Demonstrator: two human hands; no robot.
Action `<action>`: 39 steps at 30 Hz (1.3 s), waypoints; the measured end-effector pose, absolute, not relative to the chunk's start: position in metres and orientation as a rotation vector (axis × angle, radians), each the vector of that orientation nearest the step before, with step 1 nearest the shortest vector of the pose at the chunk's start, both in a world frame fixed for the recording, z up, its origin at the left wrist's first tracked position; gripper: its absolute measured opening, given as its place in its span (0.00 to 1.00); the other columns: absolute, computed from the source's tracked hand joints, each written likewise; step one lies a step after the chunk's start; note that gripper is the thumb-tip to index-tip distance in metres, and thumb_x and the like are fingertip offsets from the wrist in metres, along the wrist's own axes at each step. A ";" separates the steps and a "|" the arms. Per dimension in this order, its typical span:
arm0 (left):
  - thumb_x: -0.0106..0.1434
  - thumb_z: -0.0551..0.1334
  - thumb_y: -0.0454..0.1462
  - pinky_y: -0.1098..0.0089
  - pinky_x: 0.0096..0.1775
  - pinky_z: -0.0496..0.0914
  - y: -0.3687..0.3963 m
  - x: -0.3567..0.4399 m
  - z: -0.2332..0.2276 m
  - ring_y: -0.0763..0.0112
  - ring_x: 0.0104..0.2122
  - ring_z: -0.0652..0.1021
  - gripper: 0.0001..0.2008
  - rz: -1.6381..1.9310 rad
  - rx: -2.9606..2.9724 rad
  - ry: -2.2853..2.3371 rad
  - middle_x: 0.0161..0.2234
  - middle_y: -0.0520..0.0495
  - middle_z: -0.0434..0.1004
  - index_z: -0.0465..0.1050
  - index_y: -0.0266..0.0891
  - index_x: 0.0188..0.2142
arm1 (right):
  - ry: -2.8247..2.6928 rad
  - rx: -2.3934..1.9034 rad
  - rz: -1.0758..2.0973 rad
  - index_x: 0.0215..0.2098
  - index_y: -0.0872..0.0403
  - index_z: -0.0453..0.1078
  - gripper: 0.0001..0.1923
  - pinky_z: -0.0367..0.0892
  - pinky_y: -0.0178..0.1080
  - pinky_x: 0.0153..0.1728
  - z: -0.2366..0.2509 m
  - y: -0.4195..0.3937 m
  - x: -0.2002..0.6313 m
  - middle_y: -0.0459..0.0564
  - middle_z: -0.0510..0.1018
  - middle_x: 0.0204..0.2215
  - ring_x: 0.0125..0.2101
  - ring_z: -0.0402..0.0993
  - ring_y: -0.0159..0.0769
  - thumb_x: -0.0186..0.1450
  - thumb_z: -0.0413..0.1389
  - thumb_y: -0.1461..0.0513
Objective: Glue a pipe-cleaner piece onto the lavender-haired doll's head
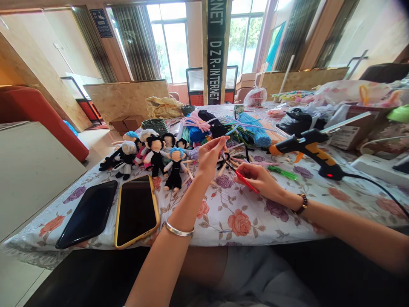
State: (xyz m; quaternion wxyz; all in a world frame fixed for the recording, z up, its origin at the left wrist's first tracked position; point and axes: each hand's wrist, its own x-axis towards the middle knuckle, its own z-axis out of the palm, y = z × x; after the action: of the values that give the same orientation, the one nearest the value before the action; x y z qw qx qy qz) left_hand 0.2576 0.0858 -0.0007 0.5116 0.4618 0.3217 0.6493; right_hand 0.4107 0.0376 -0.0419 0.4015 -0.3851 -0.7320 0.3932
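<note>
Left hand (209, 157) pinches a black pipe cleaner (226, 161) above the bench (230, 217) | right hand (258, 179) closed on red-handled scissors (246, 182) | step: likely trimming | next: steady cut beside finished dolls (153, 155).

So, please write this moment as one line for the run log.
left hand: pinches black pipe cleaner | right hand: holds red scissors | nearby: dolls, glue gun, two phones

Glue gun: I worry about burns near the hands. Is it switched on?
Likely on: the glue gun shows a red light at its base, with its cord attached.
</note>
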 end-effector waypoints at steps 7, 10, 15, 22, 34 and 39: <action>0.56 0.65 0.37 0.74 0.27 0.63 0.085 0.258 0.000 0.80 0.22 0.66 0.06 1.572 1.116 0.782 0.19 0.51 0.68 0.79 0.36 0.28 | -1.849 -0.968 1.007 0.27 0.54 0.65 0.15 0.52 0.33 0.22 -0.042 0.038 0.411 0.42 0.64 0.21 0.21 0.56 0.26 0.56 0.61 0.52; 0.57 0.64 0.37 0.74 0.27 0.63 0.085 0.258 0.000 0.79 0.23 0.66 0.07 1.581 1.107 0.780 0.20 0.50 0.69 0.79 0.35 0.30 | -1.852 -0.952 1.018 0.27 0.54 0.65 0.15 0.53 0.33 0.22 -0.041 0.037 0.411 0.42 0.64 0.21 0.22 0.55 0.26 0.57 0.61 0.52; 0.57 0.64 0.39 0.76 0.24 0.61 0.087 0.257 -0.001 0.81 0.22 0.67 0.10 1.625 1.061 0.799 0.22 0.50 0.71 0.78 0.35 0.34 | -1.772 -0.864 1.061 0.28 0.54 0.64 0.17 0.52 0.33 0.21 -0.041 0.037 0.412 0.42 0.63 0.22 0.21 0.55 0.26 0.56 0.61 0.49; 0.53 0.68 0.40 0.77 0.21 0.60 0.089 0.257 -0.003 0.81 0.21 0.70 0.11 1.644 0.960 0.802 0.24 0.48 0.74 0.77 0.34 0.33 | -1.564 -0.860 1.075 0.30 0.52 0.62 0.18 0.53 0.33 0.20 -0.043 0.041 0.414 0.41 0.65 0.20 0.21 0.58 0.27 0.58 0.57 0.47; 0.52 0.68 0.41 0.76 0.23 0.61 0.087 0.256 -0.001 0.79 0.21 0.72 0.11 1.765 0.927 0.832 0.23 0.49 0.76 0.72 0.35 0.29 | -1.616 -0.953 1.058 0.29 0.53 0.62 0.22 0.50 0.31 0.19 -0.038 0.038 0.410 0.40 0.62 0.20 0.20 0.53 0.24 0.54 0.60 0.45; 0.49 0.70 0.44 0.76 0.24 0.61 0.085 0.256 -0.001 0.78 0.23 0.72 0.14 1.792 0.962 0.840 0.23 0.49 0.77 0.72 0.36 0.28 | -1.699 -0.908 1.154 0.28 0.54 0.61 0.21 0.49 0.32 0.20 -0.035 0.034 0.411 0.41 0.60 0.21 0.21 0.52 0.24 0.56 0.59 0.46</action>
State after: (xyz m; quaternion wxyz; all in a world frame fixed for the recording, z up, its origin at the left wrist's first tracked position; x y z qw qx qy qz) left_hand 0.2561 0.0848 -0.0005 0.4535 0.3895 0.3405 0.7258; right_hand 0.4110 0.0344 -0.0353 0.4334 -0.3645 -0.6818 0.4630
